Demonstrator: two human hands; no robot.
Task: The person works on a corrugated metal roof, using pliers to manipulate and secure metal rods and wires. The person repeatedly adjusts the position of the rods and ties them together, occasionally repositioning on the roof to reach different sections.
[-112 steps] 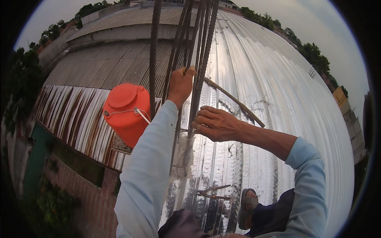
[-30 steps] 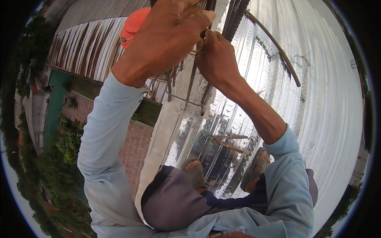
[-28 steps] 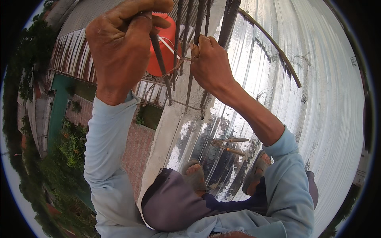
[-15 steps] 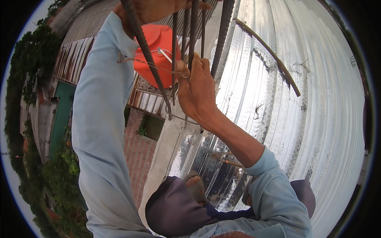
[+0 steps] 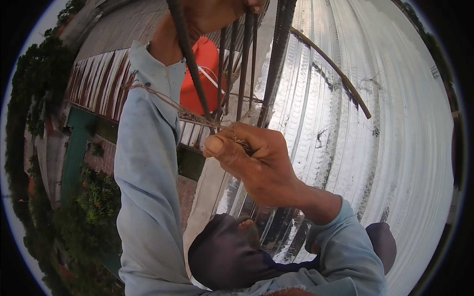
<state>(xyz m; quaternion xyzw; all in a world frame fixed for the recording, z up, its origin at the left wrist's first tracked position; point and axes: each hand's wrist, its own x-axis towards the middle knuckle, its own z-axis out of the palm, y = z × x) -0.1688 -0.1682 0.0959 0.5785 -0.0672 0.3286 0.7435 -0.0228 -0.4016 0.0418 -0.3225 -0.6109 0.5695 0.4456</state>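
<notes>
At the top, my left hand (image 5: 207,15), partly cropped, is curled on the upright ribbed rebar bars (image 5: 274,59), its fingertips showing beside them. Lower down, my right hand (image 5: 254,165) is closed on thin twisted rusty wire (image 5: 173,103), thumb pointing left. The wire runs loosely across the bars toward my left sleeve. Behind the bars sits a red plastic container (image 5: 195,91) with a white cord, partly hidden. The bars rise from a pale concrete beam (image 5: 205,197) beneath my hands.
A shiny corrugated metal roof (image 5: 385,153) spans the right, with a curved rod (image 5: 331,64) lying on it. Left are rusty roofing (image 5: 94,79), trees (image 5: 89,207) and a paved yard far below (image 5: 98,158), past the beam's edge. My knees and sandalled foot (image 5: 247,232) are below.
My right hand has dropped from higher on the bars and turned, drawing the wire down toward me. My left hand is higher in view than earlier, still up at the bars.
</notes>
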